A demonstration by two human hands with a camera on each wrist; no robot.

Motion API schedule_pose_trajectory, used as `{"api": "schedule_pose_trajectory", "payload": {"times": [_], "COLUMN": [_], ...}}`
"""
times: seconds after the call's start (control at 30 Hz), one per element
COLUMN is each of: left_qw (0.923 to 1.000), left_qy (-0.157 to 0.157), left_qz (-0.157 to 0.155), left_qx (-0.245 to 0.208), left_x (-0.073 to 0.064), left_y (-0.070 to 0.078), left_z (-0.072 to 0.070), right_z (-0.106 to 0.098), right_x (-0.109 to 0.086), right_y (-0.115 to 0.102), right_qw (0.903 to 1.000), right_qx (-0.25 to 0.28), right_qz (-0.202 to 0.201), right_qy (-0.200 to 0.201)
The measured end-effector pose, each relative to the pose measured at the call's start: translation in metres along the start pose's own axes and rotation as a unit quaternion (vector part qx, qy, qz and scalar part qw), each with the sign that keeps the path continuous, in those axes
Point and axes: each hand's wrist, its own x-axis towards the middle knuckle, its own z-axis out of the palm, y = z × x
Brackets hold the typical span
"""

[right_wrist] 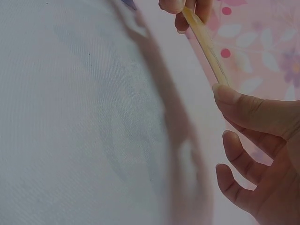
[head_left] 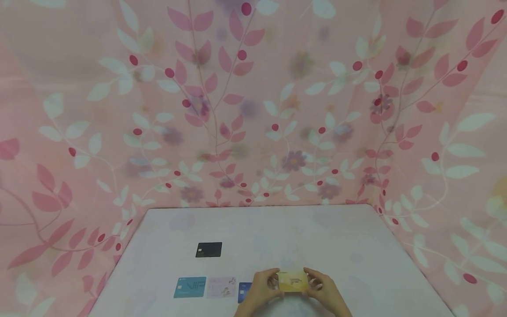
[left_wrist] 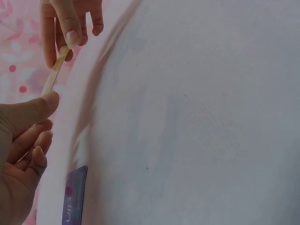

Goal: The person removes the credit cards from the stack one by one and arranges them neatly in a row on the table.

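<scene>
A yellow-gold bank card [head_left: 293, 281] is held up above the table's front part, its face toward the head camera. My left hand [head_left: 261, 284] pinches its left edge between thumb and fingers. The opposite edge is pinched by my right hand [head_left: 324, 288]. Both wrist views show the card nearly edge-on, with the left hand [left_wrist: 23, 140] at one end and the right hand [right_wrist: 262, 136] at the other. Just left of the left hand lies a dark blue card [head_left: 243, 291], partly hidden by that hand.
In a row with the blue card lie a pale pink floral card [head_left: 222, 287] and a teal VIP card [head_left: 190, 287]. Farther back is a black card [head_left: 209, 249]. The white table [head_left: 317, 233] meets a pink floral curtain [head_left: 253, 145] at its back and sides.
</scene>
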Motion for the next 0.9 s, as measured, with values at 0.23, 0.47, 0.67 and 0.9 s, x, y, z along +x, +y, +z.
{"api": "schedule_pose_trajectory", "payload": {"times": [0.23,0.47,0.67,0.9], "left_qw": [0.9997,0.9992,0.9956,0.9972], "left_qy": [-0.013,-0.019,-0.036,-0.027], "left_qz": [-0.019,-0.036,-0.083,-0.068], "left_qx": [-0.002,0.001,-0.021,-0.015], "left_x": [0.003,0.003,0.003,-0.001], "left_y": [-0.001,-0.004,-0.004,-0.011], "left_z": [0.005,0.011,0.013,0.018], "right_z": [-0.001,-0.001,-0.001,0.0], "right_x": [-0.001,-0.002,-0.003,-0.003], "right_y": [0.008,0.016,0.021,0.024], "right_qw": [0.9999,0.9998,0.9998,0.9996], "right_qx": [-0.002,-0.015,-0.014,-0.01], "right_qz": [0.012,-0.01,-0.003,-0.017], "right_qy": [-0.008,-0.01,-0.014,-0.019]}}
